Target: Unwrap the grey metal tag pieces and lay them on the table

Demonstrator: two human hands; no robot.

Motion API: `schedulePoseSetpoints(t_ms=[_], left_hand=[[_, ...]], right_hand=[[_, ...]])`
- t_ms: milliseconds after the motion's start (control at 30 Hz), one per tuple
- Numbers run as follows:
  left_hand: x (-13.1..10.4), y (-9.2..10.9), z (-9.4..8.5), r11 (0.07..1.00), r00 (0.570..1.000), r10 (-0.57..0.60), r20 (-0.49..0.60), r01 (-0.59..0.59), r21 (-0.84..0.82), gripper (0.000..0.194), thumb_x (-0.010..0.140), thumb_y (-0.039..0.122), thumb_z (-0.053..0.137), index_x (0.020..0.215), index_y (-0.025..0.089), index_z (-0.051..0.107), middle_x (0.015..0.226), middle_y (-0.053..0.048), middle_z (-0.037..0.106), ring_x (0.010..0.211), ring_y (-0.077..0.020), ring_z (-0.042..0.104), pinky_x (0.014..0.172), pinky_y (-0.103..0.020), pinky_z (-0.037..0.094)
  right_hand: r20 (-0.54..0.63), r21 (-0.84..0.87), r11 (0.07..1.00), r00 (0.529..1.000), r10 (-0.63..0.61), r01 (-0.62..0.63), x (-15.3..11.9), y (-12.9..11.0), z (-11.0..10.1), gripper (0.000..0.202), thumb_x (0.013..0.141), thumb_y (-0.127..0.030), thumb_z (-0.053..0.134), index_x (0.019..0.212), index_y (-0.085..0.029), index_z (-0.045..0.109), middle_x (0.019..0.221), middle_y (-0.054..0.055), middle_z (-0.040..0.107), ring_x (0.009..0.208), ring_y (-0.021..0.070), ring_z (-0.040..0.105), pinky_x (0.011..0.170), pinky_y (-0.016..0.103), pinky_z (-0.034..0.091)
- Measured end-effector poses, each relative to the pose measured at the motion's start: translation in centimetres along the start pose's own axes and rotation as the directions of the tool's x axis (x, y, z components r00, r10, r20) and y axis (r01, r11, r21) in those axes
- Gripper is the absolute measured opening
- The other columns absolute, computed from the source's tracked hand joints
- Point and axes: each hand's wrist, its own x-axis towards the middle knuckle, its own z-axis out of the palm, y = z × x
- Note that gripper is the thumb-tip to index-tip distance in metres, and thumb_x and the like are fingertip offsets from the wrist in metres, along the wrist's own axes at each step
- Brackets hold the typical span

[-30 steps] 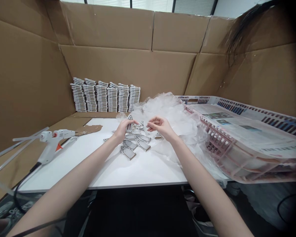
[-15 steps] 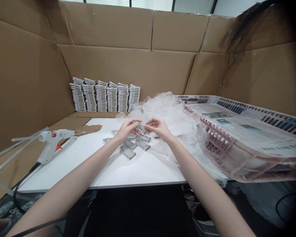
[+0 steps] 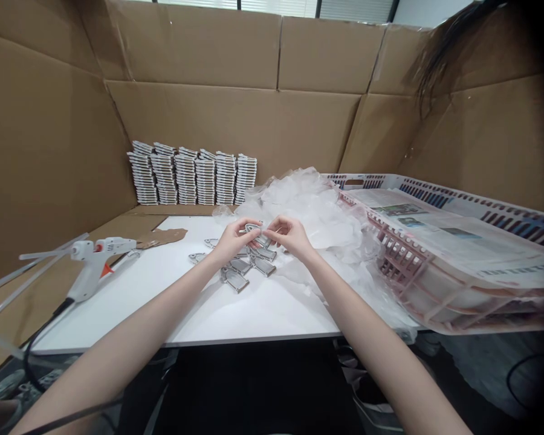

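Between my two hands, above the white table, is a small grey metal piece with a rounded, looped end [image 3: 252, 229]. My left hand [image 3: 236, 238] pinches it between thumb and fingers. From the other side, the closed fingertips of my right hand [image 3: 288, 234] meet its right end; the exact contact is partly hidden. Below them several similar flat grey metal pieces [image 3: 234, 279] lie in a loose, overlapping group on the table. My left hand covers part of that group.
Crumpled clear plastic bags [image 3: 317, 211] are heaped right of my hands. Beyond them stands a pink-and-white plastic basket [image 3: 405, 266] lined with printed sheets. Neat stacks of similar pieces [image 3: 188, 178] line the cardboard wall [image 3: 236, 121]. A white glue gun [image 3: 88, 266] with a cord stands at left.
My right fingertips have come slightly closer to the left hand and now meet the piece. The looped end of the piece shows more clearly. The loose group has not moved.
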Motion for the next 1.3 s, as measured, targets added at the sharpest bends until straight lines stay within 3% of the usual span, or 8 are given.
schedulePoseSetpoints(t_ms=[333,567,833,1033,1300], left_hand=[[-0.04,0.35,-0.15,1.000,0.998,0.030,-0.055,-0.029,0.010,0.041,0.073,0.042,0.073,0.101,0.014,0.062,0.088,-0.005,0.066,0.060,-0.0151,0.066,0.058,-0.027,0.054],[-0.09,0.39,-0.41,0.997,0.996,0.073,-0.044,-0.072,0.023,0.041,0.073,0.041,0.073,0.102,0.014,0.061,0.099,-0.005,0.065,0.062,-0.0132,0.067,0.060,-0.027,0.057],[0.07,0.36,-0.37,0.997,0.997,0.040,-0.060,-0.043,-0.058,0.038,0.076,0.045,0.070,0.095,0.014,0.060,0.094,-0.004,0.063,0.057,-0.0137,0.066,0.056,-0.027,0.056],[0.04,0.20,-0.37,0.997,0.995,0.074,-0.061,-0.073,0.009,0.039,0.074,0.043,0.072,0.098,0.013,0.060,0.106,-0.007,0.062,0.058,-0.0120,0.066,0.055,-0.025,0.055],[-0.02,0.46,-0.13,0.997,0.993,0.068,-0.095,-0.065,0.031,0.039,0.074,0.042,0.072,0.097,0.014,0.059,0.105,-0.007,0.064,0.057,-0.0107,0.065,0.055,-0.024,0.057]], right_hand=[[-0.067,0.002,1.000,0.998,0.019,-0.019,0.08,-0.48,-0.31,0.042,0.057,-0.054,0.078,0.067,-0.017,0.060,0.065,0.000,0.061,0.051,0.0092,0.051,0.044,0.021,0.041],[0.041,0.155,0.977,0.989,0.141,-0.145,-0.16,-0.32,0.06,0.046,0.052,-0.051,0.083,0.067,-0.015,0.058,0.063,-0.001,0.060,0.058,0.0131,0.061,0.058,0.027,0.054],[0.022,0.142,0.984,0.994,0.107,-0.109,-0.30,-0.79,0.21,0.046,0.050,-0.050,0.084,0.065,-0.016,0.058,0.063,0.000,0.061,0.056,0.0124,0.061,0.056,0.027,0.053],[0.036,0.165,0.978,0.992,0.120,-0.125,-0.24,-0.29,0.23,0.047,0.050,-0.050,0.084,0.067,-0.015,0.058,0.067,0.001,0.063,0.057,0.0125,0.062,0.057,0.027,0.054],[0.028,0.172,0.979,0.994,0.109,-0.112,-0.25,-0.33,0.24,0.044,0.052,-0.049,0.084,0.067,-0.016,0.058,0.068,0.000,0.063,0.058,0.0120,0.061,0.058,0.027,0.055]])
